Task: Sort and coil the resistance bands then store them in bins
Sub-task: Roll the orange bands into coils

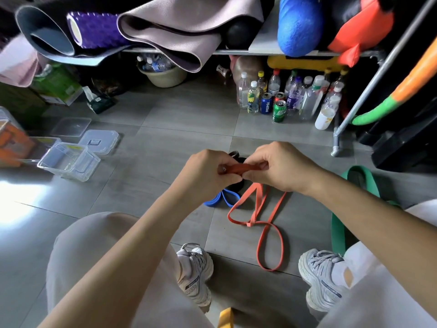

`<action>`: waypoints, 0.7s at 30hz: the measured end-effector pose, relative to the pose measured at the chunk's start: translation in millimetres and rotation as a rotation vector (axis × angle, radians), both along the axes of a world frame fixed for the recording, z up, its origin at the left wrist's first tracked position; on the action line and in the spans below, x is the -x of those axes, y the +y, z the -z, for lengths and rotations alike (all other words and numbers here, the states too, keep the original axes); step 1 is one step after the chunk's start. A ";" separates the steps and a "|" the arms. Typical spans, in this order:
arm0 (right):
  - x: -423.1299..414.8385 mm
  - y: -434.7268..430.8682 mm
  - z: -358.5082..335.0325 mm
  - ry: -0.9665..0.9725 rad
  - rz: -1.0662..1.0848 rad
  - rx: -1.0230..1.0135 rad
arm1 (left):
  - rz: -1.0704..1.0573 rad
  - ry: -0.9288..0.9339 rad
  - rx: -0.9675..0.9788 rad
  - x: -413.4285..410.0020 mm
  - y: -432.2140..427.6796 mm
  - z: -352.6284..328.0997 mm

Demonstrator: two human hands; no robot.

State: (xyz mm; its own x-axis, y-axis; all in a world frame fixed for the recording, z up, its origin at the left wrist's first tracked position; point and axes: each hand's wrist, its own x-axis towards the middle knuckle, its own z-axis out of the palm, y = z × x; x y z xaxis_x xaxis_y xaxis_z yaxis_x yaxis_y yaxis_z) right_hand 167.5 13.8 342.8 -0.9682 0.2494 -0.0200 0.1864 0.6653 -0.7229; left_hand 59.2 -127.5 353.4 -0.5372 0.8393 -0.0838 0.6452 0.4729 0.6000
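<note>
Both hands hold a thin orange resistance band (259, 216) above the grey floor. My left hand (208, 172) pinches its folded end, and my right hand (276, 168) grips the same stretch a little to the right. The band's long loops trail down onto the floor between my shoes. A blue band (222, 200) lies on the floor under my hands, beside a black band (235, 184) that my hands mostly hide. A wide green band (338, 223) lies at the right, partly under my forearm. Clear plastic bins (69, 162) stand open at the left.
Bin lids (99, 140) lie behind the bins. Several bottles and cans (279, 98) stand under a metal shelf (236, 52) loaded with mats and rollers. An orange box (11, 143) sits far left. A yellow band end (225, 318) shows at the bottom edge.
</note>
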 end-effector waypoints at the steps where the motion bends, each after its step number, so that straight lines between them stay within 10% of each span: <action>1: -1.1 1.1 -1.1 0.016 0.008 0.027 | -0.012 -0.017 0.005 0.6 1.2 0.5; 13: -3.5 5.9 -7.3 0.307 0.108 0.539 | -0.125 -0.485 -0.461 6.2 5.5 -13.3; 18: -2.5 -0.1 -1.8 0.404 0.172 0.582 | -0.193 -1.000 -0.570 -8.5 10.8 -4.4; 21: -3.8 4.5 -0.7 0.339 0.200 0.452 | -0.196 -0.845 -0.453 -6.2 11.7 -5.7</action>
State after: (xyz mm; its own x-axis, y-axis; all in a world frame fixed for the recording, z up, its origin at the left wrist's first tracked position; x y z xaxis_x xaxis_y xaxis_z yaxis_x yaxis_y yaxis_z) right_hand 171.3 18.3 343.5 -0.8741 0.4665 0.1356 -0.0145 0.2540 -0.9671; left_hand 65.4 -115.8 359.1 -0.5816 0.7893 -0.1968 -0.1461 0.1366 0.9798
